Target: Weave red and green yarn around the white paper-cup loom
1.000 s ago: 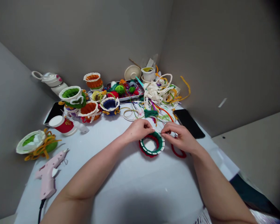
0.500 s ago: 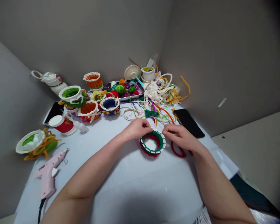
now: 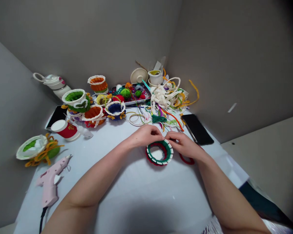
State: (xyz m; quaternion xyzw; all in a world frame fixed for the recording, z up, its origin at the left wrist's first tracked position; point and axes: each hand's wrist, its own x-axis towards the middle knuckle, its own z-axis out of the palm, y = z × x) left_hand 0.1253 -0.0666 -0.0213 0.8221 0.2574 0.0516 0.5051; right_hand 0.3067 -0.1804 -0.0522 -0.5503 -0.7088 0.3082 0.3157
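A yarn-woven paper cup (image 3: 159, 161), with green yarn inside its white slit rim and red yarn lower down, stands on the table between my hands. My left hand (image 3: 149, 135) pinches the far edge of the rim. Just right of it, the curled fingers of my right hand (image 3: 182, 143) press together at the same edge, the two sets of fingertips almost meeting. Whatever my right fingertips pinch is too small to make out. Red-handled scissors (image 3: 187, 160) lie partly under my right hand.
A pink glue gun (image 3: 50, 182) lies at left near a decorated basket (image 3: 31, 148). Several yarn-woven cups (image 3: 115, 110), a fallen red-and-white paper cup (image 3: 65, 130) and a bottle (image 3: 56, 86) stand behind. A tray of yarn balls (image 3: 130, 94), tangled lace (image 3: 163, 94) and a phone (image 3: 197, 129) lie farther back.
My right hand has moved left along the rim, closer to my left hand. The woven cup has tilted slightly, and my left hand has shifted a little right.
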